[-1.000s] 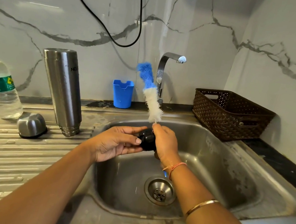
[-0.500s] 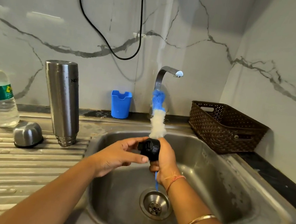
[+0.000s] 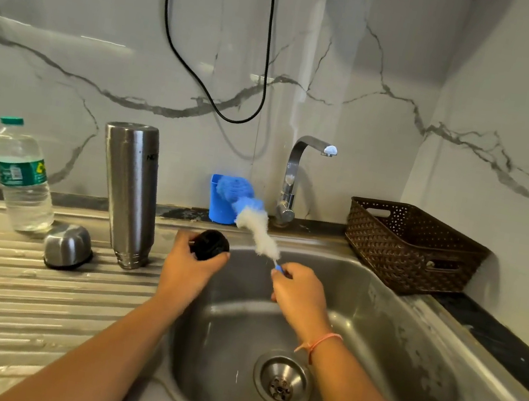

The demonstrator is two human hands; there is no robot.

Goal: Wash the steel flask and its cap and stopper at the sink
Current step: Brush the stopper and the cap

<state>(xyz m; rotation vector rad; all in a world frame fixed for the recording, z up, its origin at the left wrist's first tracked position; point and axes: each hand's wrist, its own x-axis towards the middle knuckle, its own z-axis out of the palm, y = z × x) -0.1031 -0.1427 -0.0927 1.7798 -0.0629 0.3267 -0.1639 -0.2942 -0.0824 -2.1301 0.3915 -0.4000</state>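
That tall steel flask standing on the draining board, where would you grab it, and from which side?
Round the middle of the steel flask, fingers wrapped about its smooth straight barrel. It stands upright, mouth end down it seems, so a sideways grip suits it better than one from above. Come from the sink side: the cap and water bottle crowd its other side.

Bright, even light; glare on wall (image 3: pixel 101 41) & flask (image 3: pixel 125 192) left of tap (image 3: pixel 292 177), dim shadow above tap; brush (image 3: pixel 254 224) motion-blurred; pic edges bow.
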